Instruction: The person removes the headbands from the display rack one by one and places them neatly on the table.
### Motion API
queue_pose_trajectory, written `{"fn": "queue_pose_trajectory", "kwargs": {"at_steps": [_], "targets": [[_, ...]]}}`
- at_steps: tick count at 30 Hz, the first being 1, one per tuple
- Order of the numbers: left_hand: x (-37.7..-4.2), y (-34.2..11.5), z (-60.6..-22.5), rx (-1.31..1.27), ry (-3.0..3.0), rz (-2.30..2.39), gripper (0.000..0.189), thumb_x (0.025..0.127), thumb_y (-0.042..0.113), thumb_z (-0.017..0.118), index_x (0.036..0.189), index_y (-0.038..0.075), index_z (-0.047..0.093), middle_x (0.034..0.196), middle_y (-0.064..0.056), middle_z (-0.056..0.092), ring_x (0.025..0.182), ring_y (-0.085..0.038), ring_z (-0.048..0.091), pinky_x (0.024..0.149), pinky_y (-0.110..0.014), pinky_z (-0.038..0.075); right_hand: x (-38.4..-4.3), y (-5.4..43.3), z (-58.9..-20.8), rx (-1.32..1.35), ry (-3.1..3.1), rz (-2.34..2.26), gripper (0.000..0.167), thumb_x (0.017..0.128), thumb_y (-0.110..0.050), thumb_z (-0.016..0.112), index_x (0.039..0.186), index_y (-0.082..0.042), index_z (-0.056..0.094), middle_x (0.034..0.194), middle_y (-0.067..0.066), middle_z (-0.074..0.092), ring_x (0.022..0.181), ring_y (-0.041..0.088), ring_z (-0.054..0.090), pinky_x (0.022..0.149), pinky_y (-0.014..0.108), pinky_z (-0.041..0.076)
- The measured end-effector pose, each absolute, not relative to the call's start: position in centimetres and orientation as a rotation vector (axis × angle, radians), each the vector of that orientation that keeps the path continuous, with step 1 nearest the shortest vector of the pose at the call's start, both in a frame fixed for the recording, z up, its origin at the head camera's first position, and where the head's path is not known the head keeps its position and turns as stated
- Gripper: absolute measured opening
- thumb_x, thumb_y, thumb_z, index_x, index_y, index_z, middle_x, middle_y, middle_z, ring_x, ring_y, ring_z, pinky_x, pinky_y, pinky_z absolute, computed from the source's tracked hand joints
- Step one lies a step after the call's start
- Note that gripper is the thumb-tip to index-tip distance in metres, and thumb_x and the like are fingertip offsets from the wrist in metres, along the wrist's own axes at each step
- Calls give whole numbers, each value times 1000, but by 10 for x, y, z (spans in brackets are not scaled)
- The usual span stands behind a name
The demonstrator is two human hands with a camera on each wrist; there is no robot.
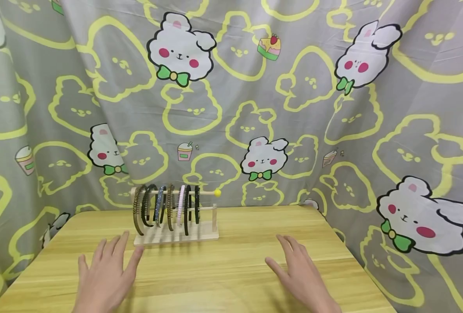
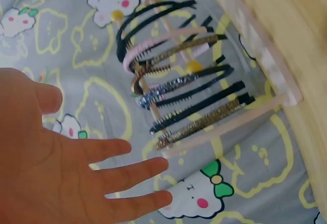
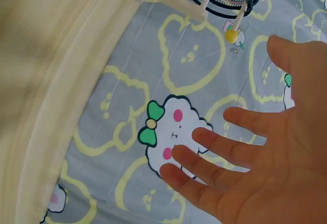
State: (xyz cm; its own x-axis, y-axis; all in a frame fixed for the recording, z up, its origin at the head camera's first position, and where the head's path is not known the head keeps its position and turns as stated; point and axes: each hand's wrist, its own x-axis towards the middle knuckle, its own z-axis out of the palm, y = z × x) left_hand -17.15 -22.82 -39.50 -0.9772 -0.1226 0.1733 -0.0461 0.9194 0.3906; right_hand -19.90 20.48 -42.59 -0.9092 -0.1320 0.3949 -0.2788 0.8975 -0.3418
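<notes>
Several headbands hang on a pale wooden rack (image 1: 204,237) at the back left of the table. Among them are a pink headband (image 1: 181,204), a blue glittery headband (image 1: 159,206), a brown one (image 1: 138,211) at the left end and a black one (image 1: 197,204) at the right end. My left hand (image 1: 105,274) is nearest the rack, in front of its left end, with fingers spread and nothing held. In the left wrist view its palm (image 2: 56,168) shows bare. My right hand (image 1: 302,274) hovers over the table's right side, fingers extended, holding nothing.
The wooden table (image 1: 223,274) has light yellow grain. A grey curtain (image 1: 231,95) with rabbit prints hangs behind it and along both sides. The rack's upper rod ends in a yellow ball (image 1: 217,193) on the right.
</notes>
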Motion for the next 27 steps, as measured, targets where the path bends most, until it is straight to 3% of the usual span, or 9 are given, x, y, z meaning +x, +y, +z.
{"fn": "queue_pose_trajectory", "kwargs": {"at_steps": [8,14,16,18,21,23,27], "targets": [[-187,-241,-382,147,-2598,-801,70,110,50,33,151,-6,42,147,-34,46,133,-57,38,100,-76,32,-206,188,-414,308,-2628,668,70,98,-61,58,146,-10,54,139,11,61,127,34,57,102,57,49],[-204,-245,-379,230,-2371,-1069,56,110,42,41,142,-2,56,141,-28,57,128,-50,49,99,-64,41,-214,174,-403,362,-2589,712,64,100,-53,62,147,-10,54,135,8,65,119,27,63,97,52,54],[-212,-247,-380,245,-2284,-1120,50,109,38,46,137,0,61,136,-25,62,124,-41,55,100,-50,46,-216,170,-399,368,-2580,712,63,99,-50,64,148,-11,53,134,7,65,116,24,64,94,49,56],[-220,-250,-382,258,-2205,-1156,43,107,35,51,132,3,66,130,-21,67,114,-22,61,95,-30,47,-219,166,-396,381,-2565,719,63,99,-47,67,149,-12,52,133,6,66,114,22,65,91,46,57],[-232,-255,-385,286,-2137,-1199,39,106,35,55,129,7,69,124,-14,69,95,4,56,81,-10,42,-224,157,-392,428,-2529,735,61,98,-41,70,147,-10,53,131,7,67,111,22,66,89,44,58],[-239,-259,-388,311,-2121,-1236,40,105,37,56,130,9,69,121,-8,69,90,13,49,78,-7,41,-227,150,-391,464,-2504,751,60,97,-38,72,146,-9,54,127,8,69,108,22,67,87,43,58],[-251,-267,-393,375,-2130,-1331,45,105,43,55,136,12,66,118,7,66,99,13,48,81,-12,41,-234,131,-391,501,-2481,790,59,98,-39,71,146,-10,54,123,7,70,102,21,69,83,39,59]]}}
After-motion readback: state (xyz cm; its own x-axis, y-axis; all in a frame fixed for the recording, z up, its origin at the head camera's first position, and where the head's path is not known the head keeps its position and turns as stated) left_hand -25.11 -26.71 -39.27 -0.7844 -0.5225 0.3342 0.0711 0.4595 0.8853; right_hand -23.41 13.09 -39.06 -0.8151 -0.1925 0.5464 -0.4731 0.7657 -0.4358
